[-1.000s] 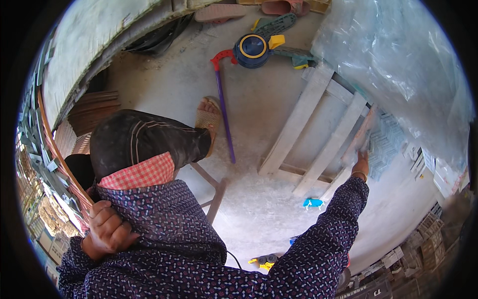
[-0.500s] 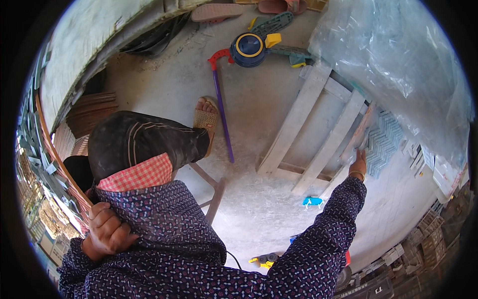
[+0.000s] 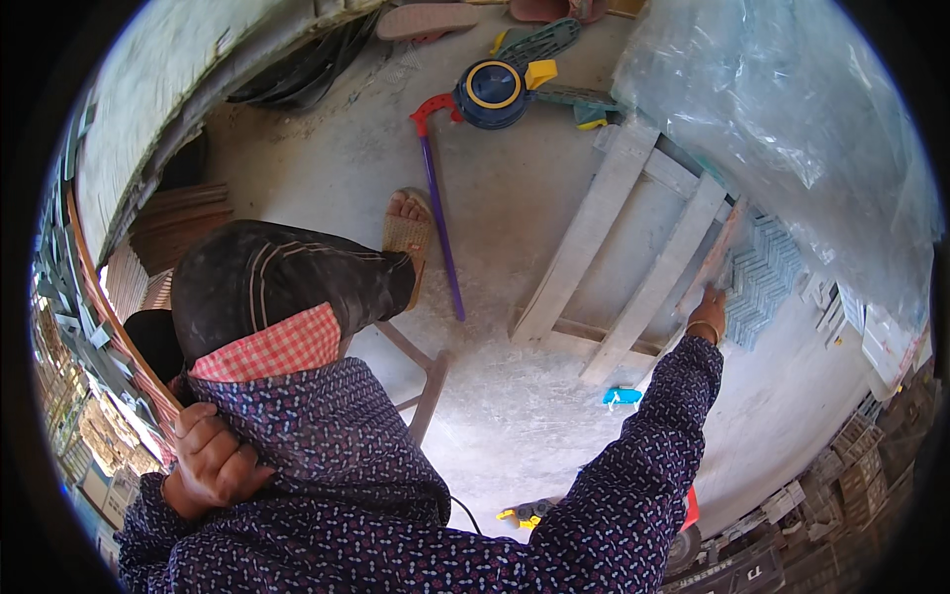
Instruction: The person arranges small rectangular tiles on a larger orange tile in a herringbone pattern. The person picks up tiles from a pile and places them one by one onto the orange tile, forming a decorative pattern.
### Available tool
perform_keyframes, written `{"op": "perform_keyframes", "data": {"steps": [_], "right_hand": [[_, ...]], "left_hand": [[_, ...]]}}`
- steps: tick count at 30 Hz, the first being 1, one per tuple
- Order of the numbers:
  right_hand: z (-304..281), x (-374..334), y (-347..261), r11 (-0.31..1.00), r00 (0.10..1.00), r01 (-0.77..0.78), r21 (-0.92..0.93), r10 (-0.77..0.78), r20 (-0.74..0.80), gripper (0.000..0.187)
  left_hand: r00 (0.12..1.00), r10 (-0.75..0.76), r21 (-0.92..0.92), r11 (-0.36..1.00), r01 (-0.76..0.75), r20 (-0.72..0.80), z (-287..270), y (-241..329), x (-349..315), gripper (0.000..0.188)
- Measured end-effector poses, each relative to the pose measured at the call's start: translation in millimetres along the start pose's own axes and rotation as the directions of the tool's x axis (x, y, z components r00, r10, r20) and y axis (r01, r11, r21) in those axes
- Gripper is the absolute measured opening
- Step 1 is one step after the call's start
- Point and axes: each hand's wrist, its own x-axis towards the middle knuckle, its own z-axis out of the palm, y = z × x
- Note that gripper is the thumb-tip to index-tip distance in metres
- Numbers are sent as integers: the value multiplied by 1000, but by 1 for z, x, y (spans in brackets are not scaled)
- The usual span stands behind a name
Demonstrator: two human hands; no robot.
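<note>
My bare right hand [image 3: 707, 315], a bracelet at its wrist, is stretched down to the left edge of a grey-blue mosaic sheet with a herringbone pattern [image 3: 760, 287]; the fingers point away from me, and I cannot tell whether they are apart, together or pinching its rim. I judge the step in hand to be reaching for or feeling along that edge; the next move calls for a firm hold under the rim and keeping the zigzag pieces level so that the sheet does not sag. Its far part lies beside a large heap of clear, crinkled plastic film [image 3: 772, 119], which could snag it. Just left of my fingers is a pale slatted wooden pallet [image 3: 584, 233], and nearer me a small turquoise object with white legs [image 3: 621, 396] is on the smooth grey floor [image 3: 515, 416]. My bare left hand [image 3: 220, 455], well apart from the sheet, is curled closed against my dark blue patterned garment [image 3: 307, 416]; whether cloth is caught inside, I cannot tell. Farther out are my foot in a tan woven sandal [image 3: 406, 238], a purple stick with a red hooked head [image 3: 440, 223] and a dark blue round object with a yellow ring [image 3: 492, 94].
</note>
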Motion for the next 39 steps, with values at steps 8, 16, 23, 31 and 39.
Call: {"op": "perform_keyframes", "data": {"steps": [8,16,23,31,39], "right_hand": [[28,6,12,991,990,79,-107,-90,-108,45],[42,-2,7,989,975,78,-128,-103,-198,40],[41,-1,4,986,972,80,-147,-110,-208,38],[34,-2,-10,982,990,-27,-189,0,-140,40],[28,-4,-18,977,992,-49,-207,24,-121,40]], "left_hand": [[1000,-2,5,1000,2,-18,0,0,1,28],[1000,5,10,1000,-4,-31,2,0,0,29],[1000,-12,-4,1000,12,-3,0,0,1,29],[1000,5,-1,1000,-5,-24,1,0,1,28],[1000,7,14,1000,-6,-15,0,0,2,27]]}}
